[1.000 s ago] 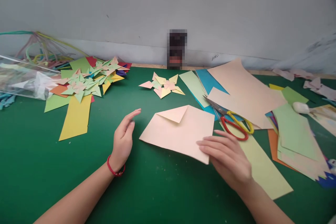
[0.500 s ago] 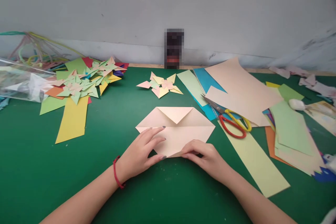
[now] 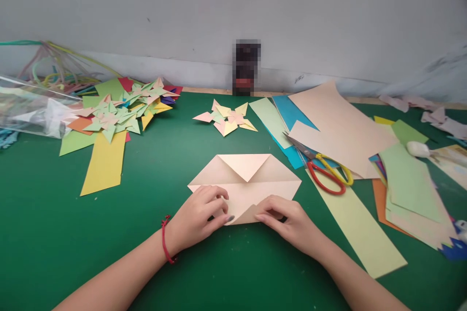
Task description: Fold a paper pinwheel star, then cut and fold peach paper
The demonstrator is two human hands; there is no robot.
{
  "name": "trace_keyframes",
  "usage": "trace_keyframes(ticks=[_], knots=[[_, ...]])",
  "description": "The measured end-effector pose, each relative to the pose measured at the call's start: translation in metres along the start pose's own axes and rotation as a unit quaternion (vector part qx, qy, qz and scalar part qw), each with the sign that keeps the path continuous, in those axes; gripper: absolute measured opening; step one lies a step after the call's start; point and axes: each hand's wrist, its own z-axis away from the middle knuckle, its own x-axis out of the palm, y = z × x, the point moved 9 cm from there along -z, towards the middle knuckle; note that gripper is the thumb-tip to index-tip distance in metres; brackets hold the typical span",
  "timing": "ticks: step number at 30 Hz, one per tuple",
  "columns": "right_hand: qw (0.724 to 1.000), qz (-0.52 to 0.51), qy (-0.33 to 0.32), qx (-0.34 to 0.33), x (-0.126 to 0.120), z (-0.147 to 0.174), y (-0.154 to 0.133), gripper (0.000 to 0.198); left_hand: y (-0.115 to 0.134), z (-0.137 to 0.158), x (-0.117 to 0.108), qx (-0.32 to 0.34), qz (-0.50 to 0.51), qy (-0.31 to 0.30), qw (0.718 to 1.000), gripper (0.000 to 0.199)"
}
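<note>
A pale pink sheet of paper (image 3: 262, 189) lies flat, with a crease across it and a triangular flap (image 3: 245, 165) folded down at its far edge. My right hand (image 3: 288, 214) pinches the near edge, where a small part is turned up. At the near left side of the sheet rests my left hand (image 3: 200, 211); its fingers are curled, the thumb tip close to the index finger on the near edge. Part of the paper is hidden under both hands.
Scissors (image 3: 321, 165) with red and yellow handles lie right of the sheet, over paper strips (image 3: 359, 231). Beyond it sits a folded paper star (image 3: 228, 117). More folded stars (image 3: 116, 116) are heaped at left on coloured papers. A blurred dark object (image 3: 246, 68) leans on the wall.
My left fingers have curled in from a spread pose. The turned-up part at the near edge stands higher under my right hand. The paper sits slightly nearer in view.
</note>
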Motion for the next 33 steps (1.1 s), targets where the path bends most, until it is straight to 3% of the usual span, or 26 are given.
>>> trace_keyframes(ticks=[6, 14, 20, 27, 30, 33], knots=[[0.999, 0.009, -0.031, -0.021, 0.004, -0.001, -0.004, 0.014, -0.003, -0.007, -0.011, 0.000, -0.084, 0.067, 0.994, 0.040], [0.999, 0.009, -0.043, -0.032, 0.006, -0.002, -0.005, 0.014, -0.015, -0.047, 0.016, -0.053, -0.216, 0.008, 0.975, 0.054], [0.998, 0.041, 0.047, -0.012, 0.001, -0.002, -0.001, 0.014, -0.030, -0.058, 0.032, -0.082, -0.241, -0.023, 0.967, 0.049], [0.980, 0.133, 0.147, -0.015, -0.003, -0.005, 0.006, 0.014, -0.034, -0.055, 0.033, -0.107, -0.245, -0.006, 0.963, 0.046], [0.974, 0.164, 0.157, -0.008, -0.005, -0.007, 0.008, 0.022, -0.035, -0.055, 0.033, -0.118, -0.242, 0.004, 0.963, 0.046], [0.974, 0.171, 0.148, -0.008, -0.005, -0.010, 0.007, 0.017, -0.035, -0.055, 0.033, -0.119, -0.238, 0.011, 0.964, 0.047]])
